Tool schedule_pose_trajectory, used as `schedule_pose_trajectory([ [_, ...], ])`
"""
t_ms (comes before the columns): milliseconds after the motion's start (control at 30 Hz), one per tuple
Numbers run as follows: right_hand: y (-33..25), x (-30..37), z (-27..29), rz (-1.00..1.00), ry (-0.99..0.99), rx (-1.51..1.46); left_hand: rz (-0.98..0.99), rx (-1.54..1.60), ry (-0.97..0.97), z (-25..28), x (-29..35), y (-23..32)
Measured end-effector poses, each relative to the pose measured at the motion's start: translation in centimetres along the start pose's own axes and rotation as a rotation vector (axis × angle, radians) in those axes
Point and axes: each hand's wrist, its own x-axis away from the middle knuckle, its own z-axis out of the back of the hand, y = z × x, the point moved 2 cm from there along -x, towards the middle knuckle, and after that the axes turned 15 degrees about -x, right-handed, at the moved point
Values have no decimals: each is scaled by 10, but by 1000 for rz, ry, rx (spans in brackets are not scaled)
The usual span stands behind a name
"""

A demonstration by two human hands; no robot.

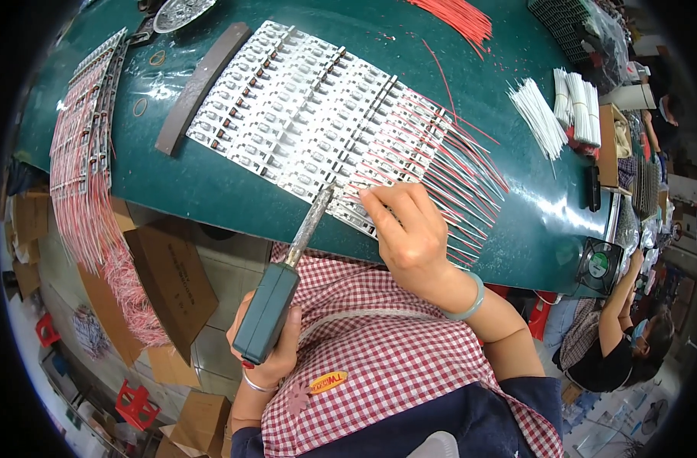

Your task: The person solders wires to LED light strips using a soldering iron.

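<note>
My left hand [287,343] is wrapped around the green body of a soldering iron [266,311]. Its metal barrel slants up and the tip reaches a row of small parts on a white panel of circuit boards [295,114]. My right hand [417,237] is pinched at the same row, just right of the tip, on what looks like a thin red wire; the fingers partly hide it. Many red and white wires [466,202] fan out from the panel's right side, some running under my right hand.
A dark bar [203,88] lies along the panel's left edge. Wired boards [85,145] hang over the table's left end above a cardboard box [169,278]. Red wires [455,21] and white wire bundles [537,114] lie farther off. A small fan [598,265] stands right; another person [619,340] sits beyond.
</note>
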Motion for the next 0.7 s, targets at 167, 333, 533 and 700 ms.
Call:
schedule_pose_trajectory([
  [167, -5, 5, -1, -43, -28, -4, -4, 2, -26, -1, 1, -1],
  [333, -4, 5, -3, -46, -33, 6, -25, -12, -21, -1, -5, 7],
  [533, -4, 5, -4, -50, -51, 9, -45, -17, -30, -4, -7, 7],
  [700, -2, 2, -3, -46, -51, 32, -72, -35, -36, -5, -9, 6],
])
